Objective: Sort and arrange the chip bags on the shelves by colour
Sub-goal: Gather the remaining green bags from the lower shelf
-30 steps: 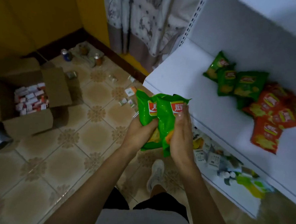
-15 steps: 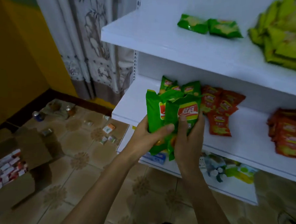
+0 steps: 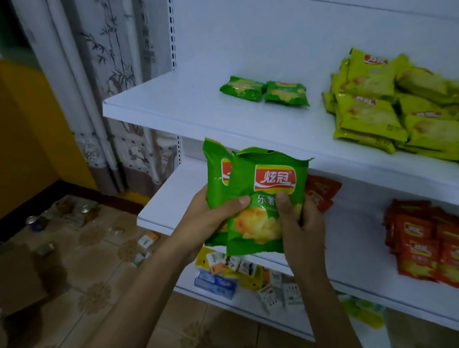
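Two green chip bags [image 3: 257, 224] in hand, upright, one overlapping the other. Left hand [image 3: 209, 221] wraps the left edge, thumb pressed across the front bag. Right hand [image 3: 303, 229] curls round the right edge, thumb on the face. Above the grip, two more green packs [image 3: 287, 93] lie flat on the upper shelf [image 3: 173, 111]. Up and right is a yellow-green pile [image 3: 387, 116], count unclear. Right of the grip is a red stack [image 3: 428, 245].
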